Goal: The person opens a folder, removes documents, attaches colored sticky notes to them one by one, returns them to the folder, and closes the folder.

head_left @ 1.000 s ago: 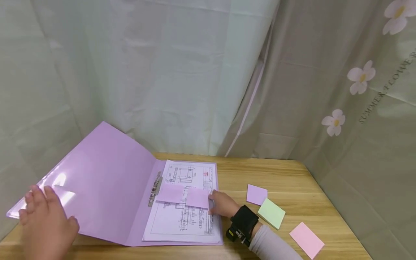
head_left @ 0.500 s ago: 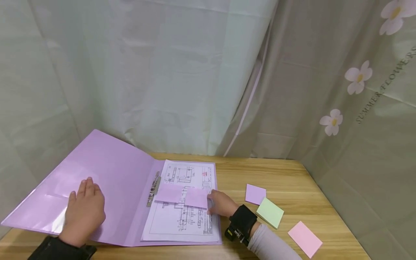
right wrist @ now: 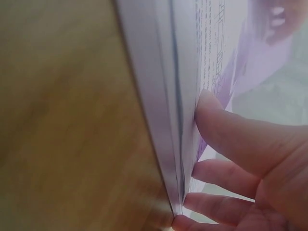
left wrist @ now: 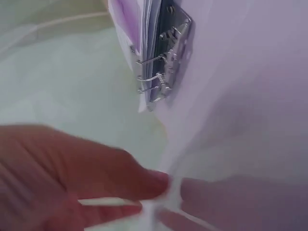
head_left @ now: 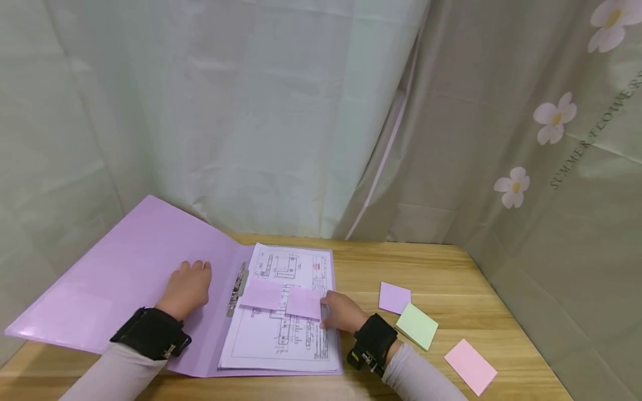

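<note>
A purple ring folder [head_left: 125, 256] lies spread on the table, its cover tilted up to the left. My left hand [head_left: 186, 288] is over the inside of the cover. Its thumb [left wrist: 144, 182] reaches the glossy surface in the left wrist view, beside their reflection. The metal clip [head_left: 237, 292] holds a stack of printed drawings [head_left: 278, 351]. Two purple sticky notes [head_left: 262, 293] lie across the top sheet. My right hand [head_left: 346, 312] rests at the stack's right edge, thumb [right wrist: 211, 113] on the top sheet and fingertips along the side in the right wrist view.
To the right lie a purple note pad [head_left: 394, 297], a green note pad [head_left: 417, 327] and a pink note pad [head_left: 470, 366] on the wooden table [head_left: 431, 267]. A curtain [head_left: 261, 122] hangs close behind the table and along both sides.
My left hand has moved right across the cover, from its outer left edge toward the spine. The right hand has stayed at the edge of the papers.
</note>
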The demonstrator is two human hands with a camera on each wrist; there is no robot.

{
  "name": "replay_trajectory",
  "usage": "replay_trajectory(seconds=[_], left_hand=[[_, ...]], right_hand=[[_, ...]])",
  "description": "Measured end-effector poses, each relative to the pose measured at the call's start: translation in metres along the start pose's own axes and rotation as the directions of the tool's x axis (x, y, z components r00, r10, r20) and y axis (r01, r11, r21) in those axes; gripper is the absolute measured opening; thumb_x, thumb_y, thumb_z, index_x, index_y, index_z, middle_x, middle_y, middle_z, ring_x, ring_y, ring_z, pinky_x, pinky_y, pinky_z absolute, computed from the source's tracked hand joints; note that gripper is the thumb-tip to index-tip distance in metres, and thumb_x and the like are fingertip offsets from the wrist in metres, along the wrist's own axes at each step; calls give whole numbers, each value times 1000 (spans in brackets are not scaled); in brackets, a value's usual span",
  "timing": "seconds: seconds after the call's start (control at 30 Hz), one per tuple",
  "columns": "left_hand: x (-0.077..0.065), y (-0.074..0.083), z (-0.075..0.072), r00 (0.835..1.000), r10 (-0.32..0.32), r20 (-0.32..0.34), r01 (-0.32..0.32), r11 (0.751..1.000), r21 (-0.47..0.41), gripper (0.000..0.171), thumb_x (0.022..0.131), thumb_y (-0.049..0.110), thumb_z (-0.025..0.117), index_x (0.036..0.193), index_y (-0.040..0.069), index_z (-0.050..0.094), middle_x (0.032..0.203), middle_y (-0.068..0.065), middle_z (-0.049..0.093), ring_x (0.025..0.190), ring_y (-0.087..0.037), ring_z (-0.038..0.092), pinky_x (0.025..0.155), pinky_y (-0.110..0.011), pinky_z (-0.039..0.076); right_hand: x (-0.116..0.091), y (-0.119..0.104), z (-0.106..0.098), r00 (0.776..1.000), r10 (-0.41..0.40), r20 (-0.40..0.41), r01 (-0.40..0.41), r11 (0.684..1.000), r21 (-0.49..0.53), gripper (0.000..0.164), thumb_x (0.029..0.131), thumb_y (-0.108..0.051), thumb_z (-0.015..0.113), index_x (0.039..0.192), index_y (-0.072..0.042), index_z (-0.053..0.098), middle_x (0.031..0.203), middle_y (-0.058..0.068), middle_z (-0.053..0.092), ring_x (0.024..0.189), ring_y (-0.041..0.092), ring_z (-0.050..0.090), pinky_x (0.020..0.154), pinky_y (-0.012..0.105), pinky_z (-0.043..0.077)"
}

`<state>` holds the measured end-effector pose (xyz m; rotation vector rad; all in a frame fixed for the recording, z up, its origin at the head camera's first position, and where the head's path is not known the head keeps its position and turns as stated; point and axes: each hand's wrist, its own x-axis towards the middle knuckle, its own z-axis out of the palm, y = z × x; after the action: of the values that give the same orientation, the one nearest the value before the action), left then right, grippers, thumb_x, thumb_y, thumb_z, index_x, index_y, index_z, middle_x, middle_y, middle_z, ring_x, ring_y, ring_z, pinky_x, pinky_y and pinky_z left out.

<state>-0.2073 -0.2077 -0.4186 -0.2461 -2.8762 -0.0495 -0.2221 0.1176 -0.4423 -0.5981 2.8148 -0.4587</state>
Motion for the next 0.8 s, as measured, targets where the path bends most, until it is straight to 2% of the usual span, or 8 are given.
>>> replay_trajectory(seconds=[0.1, 0.17, 0.33, 0.53, 0.67, 0.7, 0.73, 0.8], left_hand=[[15, -1, 11, 997, 78, -10, -78, 993, -86, 43, 65, -2, 60, 105, -16, 54, 99, -28, 56, 89, -44, 51, 77, -52, 42], [23, 1, 18, 992, 126, -8, -125, 974, -190, 45, 65, -4, 58, 108, -17, 52, 103, -31, 56, 95, -45, 52, 84, -52, 41], [39, 11, 30, 983, 185, 1, -164, 874, -457, 41, 71, -7, 53, 110, -20, 50, 107, -37, 53, 103, -48, 50, 91, -53, 37], [45, 25, 34, 985, 115, 129, -29, 846, -532, 42, 83, 0, 45, 120, -20, 41, 113, -35, 50, 101, -42, 52, 90, -51, 39], [49, 28, 36, 971, 61, 229, 84, 814, -574, 49, 89, 7, 39, 130, -18, 27, 130, -36, 34, 120, -44, 37, 100, -53, 27], [50, 29, 37, 970, 55, 235, 97, 802, -590, 50, 90, 9, 38, 131, -17, 24, 132, -35, 31, 123, -44, 33, 101, -53, 26], [51, 28, 43, 979, 48, 199, 84, 793, -604, 51, 93, 15, 35, 133, -15, 23, 132, -35, 32, 125, -39, 32, 106, -45, 24], [52, 29, 44, 982, 37, 186, 90, 772, -630, 52, 93, 15, 35, 133, -15, 22, 133, -34, 31, 127, -39, 30, 107, -44, 22]], right_hand=[[0, 0, 0, 1000, -14, 4, 14, 1000, -7, 53, 69, -16, 75, 116, -1, 58, 126, 15, 51, 119, 29, 46, 98, 39, 38], [1, 1, -1, 1000, -23, 3, 23, 1000, -14, 52, 69, -17, 75, 116, -1, 58, 125, 15, 52, 118, 29, 47, 97, 38, 38], [2, 3, -1, 1000, -20, -8, 20, 1000, -13, 54, 70, -18, 75, 117, -2, 57, 128, 15, 50, 121, 29, 44, 100, 39, 36], [1, 6, -1, 998, -60, -10, 60, 998, -13, 55, 71, -18, 74, 119, -1, 55, 130, 16, 48, 123, 30, 42, 101, 39, 34], [0, 5, -1, 998, -63, 0, 63, 998, 3, 55, 71, -17, 73, 121, -2, 54, 132, 18, 45, 124, 31, 40, 102, 40, 33], [0, 5, -1, 998, -57, 4, 57, 998, 9, 56, 72, -17, 73, 121, -2, 53, 133, 18, 44, 125, 31, 40, 102, 40, 33], [0, 5, -1, 999, -50, 8, 50, 999, 15, 56, 72, -17, 73, 122, -3, 53, 134, 18, 43, 125, 31, 39, 102, 40, 33], [0, 4, -2, 999, -39, 11, 38, 999, 20, 56, 71, -16, 73, 122, -3, 54, 134, 18, 43, 125, 31, 39, 102, 41, 33]])
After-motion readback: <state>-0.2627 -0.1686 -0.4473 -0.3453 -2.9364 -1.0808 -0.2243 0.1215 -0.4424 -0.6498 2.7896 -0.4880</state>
